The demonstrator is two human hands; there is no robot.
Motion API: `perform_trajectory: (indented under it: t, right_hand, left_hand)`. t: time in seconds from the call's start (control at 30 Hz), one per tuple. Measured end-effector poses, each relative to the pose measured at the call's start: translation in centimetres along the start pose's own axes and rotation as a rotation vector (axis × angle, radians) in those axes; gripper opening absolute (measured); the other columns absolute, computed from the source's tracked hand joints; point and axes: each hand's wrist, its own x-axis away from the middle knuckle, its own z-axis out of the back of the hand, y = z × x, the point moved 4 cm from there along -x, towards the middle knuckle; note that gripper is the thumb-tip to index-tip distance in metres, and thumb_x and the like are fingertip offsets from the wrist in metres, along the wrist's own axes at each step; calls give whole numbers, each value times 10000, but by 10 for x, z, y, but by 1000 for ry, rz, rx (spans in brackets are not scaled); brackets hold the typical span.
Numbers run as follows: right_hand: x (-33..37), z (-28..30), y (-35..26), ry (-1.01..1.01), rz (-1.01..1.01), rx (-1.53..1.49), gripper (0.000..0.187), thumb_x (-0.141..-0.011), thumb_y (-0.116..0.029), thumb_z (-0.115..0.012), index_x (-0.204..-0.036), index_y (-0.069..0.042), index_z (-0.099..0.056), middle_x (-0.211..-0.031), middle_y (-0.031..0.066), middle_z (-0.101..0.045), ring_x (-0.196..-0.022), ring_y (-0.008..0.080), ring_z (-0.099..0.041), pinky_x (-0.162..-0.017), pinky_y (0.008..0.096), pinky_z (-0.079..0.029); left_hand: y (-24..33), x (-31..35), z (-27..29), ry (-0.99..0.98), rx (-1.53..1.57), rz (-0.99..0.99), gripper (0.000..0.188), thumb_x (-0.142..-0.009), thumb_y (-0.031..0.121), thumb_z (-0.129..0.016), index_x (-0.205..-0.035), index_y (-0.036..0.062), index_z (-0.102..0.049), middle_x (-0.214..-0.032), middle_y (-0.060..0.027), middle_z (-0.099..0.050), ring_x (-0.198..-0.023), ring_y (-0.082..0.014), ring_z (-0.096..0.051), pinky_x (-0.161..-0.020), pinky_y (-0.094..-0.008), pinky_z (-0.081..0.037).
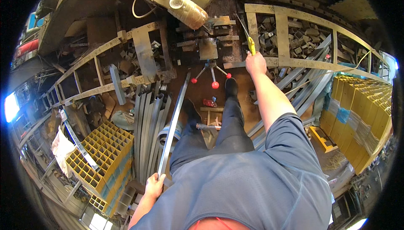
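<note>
In my left hand [155, 186], low and left of my body, the fingers are wrapped round the lower end of a long, shiny metal bar [172, 131]. The bar slants up and away past my left leg. My right arm is stretched forward, and my right hand [256, 63] is closed on a yellow-handled tool [251, 46]. A long thin strip reaches up and left from its handle beside a metal frame; its exact kind is not clear. Between the hands stands a machine vise [208, 49] with a spoked handle [213, 76] ending in red balls.
A dusty motor unit [187, 13] hangs over the vise. Ladder-like metal frames [280, 32] run out on both sides, with offcuts below. Grey bars [147, 124] lean at left. Bundles of yellow square tubes [101, 150] stand left and right [357, 112].
</note>
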Motion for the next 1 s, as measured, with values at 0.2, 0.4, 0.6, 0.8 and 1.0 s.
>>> perform_trajectory:
  t: [0.2,0.4,0.6,0.8,1.0]
  right_hand:
    - [-32,21,-46,-9,18,72,470,-1057,-470,-635,-1276,-64,-723,-1244,211,-774,-1210,411,-727,-1010,527,-578]
    - [-66,34,-65,-79,15,109,460,-1036,-443,-651,-1265,-62,-769,-1276,205,-773,-1211,395,-736,-1007,508,-590]
    - [-78,34,-79,-75,51,90,459,-1031,-419,-637,-1285,-57,-759,-1282,215,-769,-1217,418,-730,-1004,512,-590]
    - [-87,38,-89,-101,15,38,479,-1049,-453,-633,-1280,-55,-767,-1296,217,-764,-1226,409,-727,-1022,510,-582]
    - [-107,27,-88,-99,-22,-78,497,-1048,-477,-637,-1277,-59,-778,-1325,198,-760,-1249,395,-717,-1039,504,-572]
  left_hand:
    - [22,8,3,5,7,30,516,-1000,470,-742,-993,-44,-706,-769,-199,-689,-724,-299,-679,-731,-455,-539]
    - [20,5,-2,22,-16,15,531,-995,482,-748,-945,-43,-690,-718,-195,-665,-676,-305,-661,-696,-451,-533]
    - [11,-2,-16,39,95,-8,554,-996,490,-745,-902,-48,-656,-704,-219,-642,-652,-317,-653,-678,-461,-525]
    - [7,-6,-22,53,81,19,554,-996,477,-755,-856,-41,-617,-657,-175,-595,-614,-251,-607,-650,-435,-515]
    - [33,0,-19,41,125,43,589,-999,485,-750,-816,-46,-573,-642,-163,-543,-622,-219,-580,-640,-438,-505]
